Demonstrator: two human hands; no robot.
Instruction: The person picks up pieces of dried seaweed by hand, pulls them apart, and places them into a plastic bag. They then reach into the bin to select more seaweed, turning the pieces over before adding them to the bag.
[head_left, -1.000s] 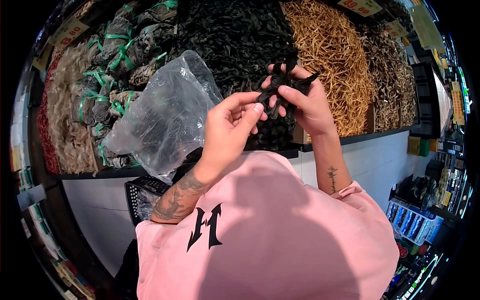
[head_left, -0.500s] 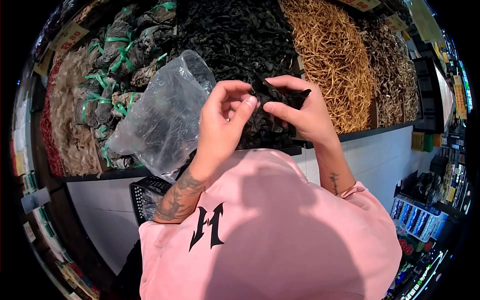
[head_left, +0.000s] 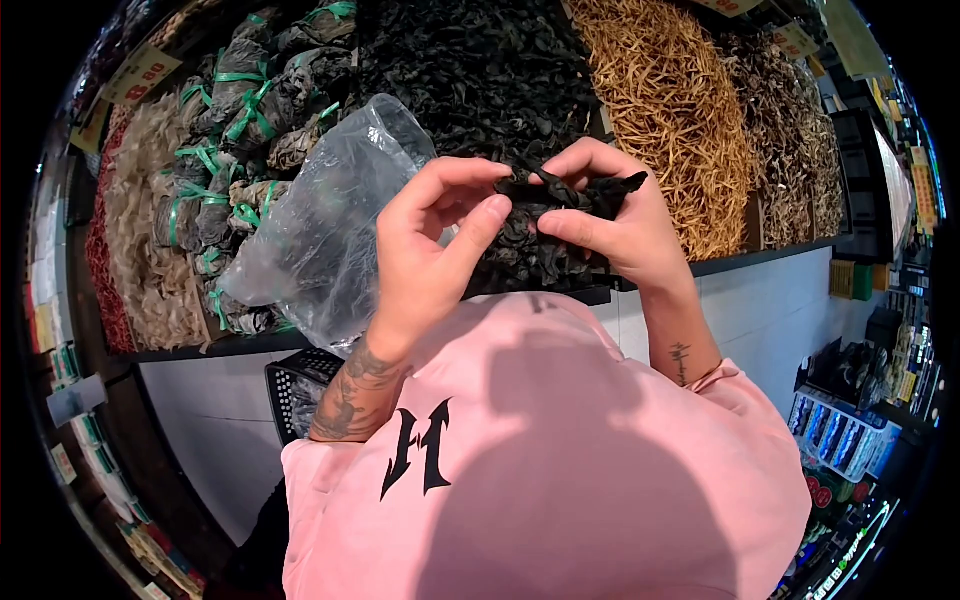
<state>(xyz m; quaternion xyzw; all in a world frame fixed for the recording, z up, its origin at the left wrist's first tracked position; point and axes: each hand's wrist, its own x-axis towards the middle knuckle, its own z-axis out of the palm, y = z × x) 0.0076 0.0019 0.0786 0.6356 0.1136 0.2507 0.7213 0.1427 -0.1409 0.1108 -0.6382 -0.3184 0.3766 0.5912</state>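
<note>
My left hand (head_left: 440,220) and my right hand (head_left: 615,215) come together over the bin of black dried fungus (head_left: 470,70). Between them is a dark, crinkled piece of dried black fungus (head_left: 575,190). Thumb and fingers of my right hand close round it, and one end pokes out past the right fingers. The fingertips of my left hand pinch its left end. Just left of my left hand, a clear plastic bag (head_left: 330,220) lies puffed up and partly overlaps the fungus and the tied bundles.
Dried bundles tied with green ribbon (head_left: 245,110) fill the bin on the left. Golden dried strips (head_left: 670,120) fill the one on the right, with brown dried goods (head_left: 785,140) beyond. A black perforated basket (head_left: 295,385) stands below the counter edge. Price signs (head_left: 140,75) stand behind.
My hands have moved slightly apart, the left one leftward and the right one a little to the right. The fungus piece has shifted right and lies more level.
</note>
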